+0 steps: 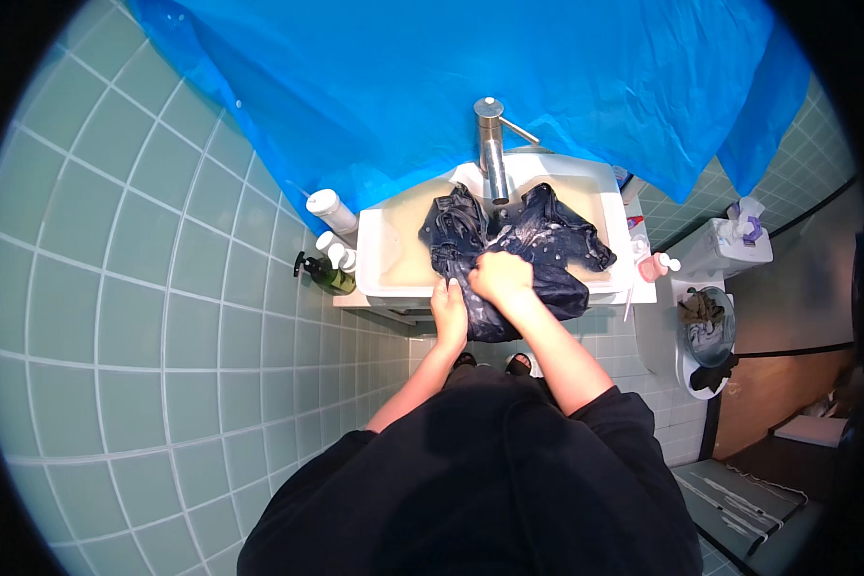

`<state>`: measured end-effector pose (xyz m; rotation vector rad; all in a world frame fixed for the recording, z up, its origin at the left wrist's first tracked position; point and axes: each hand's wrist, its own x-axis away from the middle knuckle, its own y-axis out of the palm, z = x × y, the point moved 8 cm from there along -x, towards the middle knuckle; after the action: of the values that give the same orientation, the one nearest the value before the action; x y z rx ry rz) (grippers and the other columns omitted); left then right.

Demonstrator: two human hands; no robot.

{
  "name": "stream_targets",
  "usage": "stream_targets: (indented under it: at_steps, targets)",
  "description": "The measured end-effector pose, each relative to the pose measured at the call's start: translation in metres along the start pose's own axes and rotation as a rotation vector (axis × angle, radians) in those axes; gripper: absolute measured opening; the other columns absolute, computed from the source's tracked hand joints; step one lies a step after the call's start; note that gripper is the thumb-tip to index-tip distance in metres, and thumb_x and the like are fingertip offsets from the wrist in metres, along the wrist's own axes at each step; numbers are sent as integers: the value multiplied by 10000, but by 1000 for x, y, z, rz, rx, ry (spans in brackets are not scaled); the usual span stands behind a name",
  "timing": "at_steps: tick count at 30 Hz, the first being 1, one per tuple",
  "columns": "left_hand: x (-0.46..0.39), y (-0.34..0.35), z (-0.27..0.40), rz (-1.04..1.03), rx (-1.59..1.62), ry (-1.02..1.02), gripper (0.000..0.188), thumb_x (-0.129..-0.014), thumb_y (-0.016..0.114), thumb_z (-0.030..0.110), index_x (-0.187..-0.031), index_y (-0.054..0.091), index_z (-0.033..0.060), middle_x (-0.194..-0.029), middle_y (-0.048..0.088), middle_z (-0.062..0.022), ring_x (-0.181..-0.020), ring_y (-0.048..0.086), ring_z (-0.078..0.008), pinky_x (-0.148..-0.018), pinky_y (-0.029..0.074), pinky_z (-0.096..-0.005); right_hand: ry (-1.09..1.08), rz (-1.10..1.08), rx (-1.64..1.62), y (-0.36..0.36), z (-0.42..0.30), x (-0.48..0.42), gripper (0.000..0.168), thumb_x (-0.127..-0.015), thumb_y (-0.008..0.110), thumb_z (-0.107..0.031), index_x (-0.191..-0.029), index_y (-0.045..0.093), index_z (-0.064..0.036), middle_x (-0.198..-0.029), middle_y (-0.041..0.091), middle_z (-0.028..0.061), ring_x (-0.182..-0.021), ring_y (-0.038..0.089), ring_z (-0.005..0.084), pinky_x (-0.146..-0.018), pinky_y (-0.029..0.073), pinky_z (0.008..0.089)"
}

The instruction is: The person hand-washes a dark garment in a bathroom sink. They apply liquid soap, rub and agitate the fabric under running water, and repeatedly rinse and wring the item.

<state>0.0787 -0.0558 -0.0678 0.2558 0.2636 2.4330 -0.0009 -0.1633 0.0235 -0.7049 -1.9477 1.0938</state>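
Observation:
A wet, dark garment (554,237) with patches of whitish suds lies bunched in a white washbasin (369,252) of cloudy, yellowish water. Part of the cloth hangs over the basin's front rim. My left hand (449,309) grips its left edge at that rim, thumb on top. Closed into a fist, my right hand (502,279) presses on the cloth just to the right; its fingers are curled under and clasp a fold. Above the garment stands a metal faucet (491,147), its spout pointing down toward the cloth.
Blue plastic sheeting (432,79) hangs behind the basin. A green pump bottle (327,275) and white bottles (331,209) stand at left, a pink pump bottle (651,267) at right. On the toilet to the right sits a clear basin (726,338) with cloths. Tiled wall (151,288) borders the left.

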Motion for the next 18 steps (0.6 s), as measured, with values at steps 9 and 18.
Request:
stream_targets:
  at_steps: [9, 18]
  targets:
    - [-5, -4, -1, 3, -154, 47, 204, -991, 466, 160, -938, 559, -13, -819, 560, -37, -770, 478, -102, -727, 422, -278, 209, 204, 49, -45, 114, -6, 407, -843, 582, -413, -1004, 699, -58, -1031, 683, 206, -982, 661, 373, -885, 514, 465]
    - [-1, -9, 5, 17, -172, 94, 210, -992, 494, 181, -1023, 589, -3, -934, 628, -41, -890, 544, -123, -807, 453, -297, -257, 208, -148, 1, -37, 20, 359, -812, 605, -438, -817, 676, -86, -814, 683, 197, -791, 676, 384, -716, 543, 493]
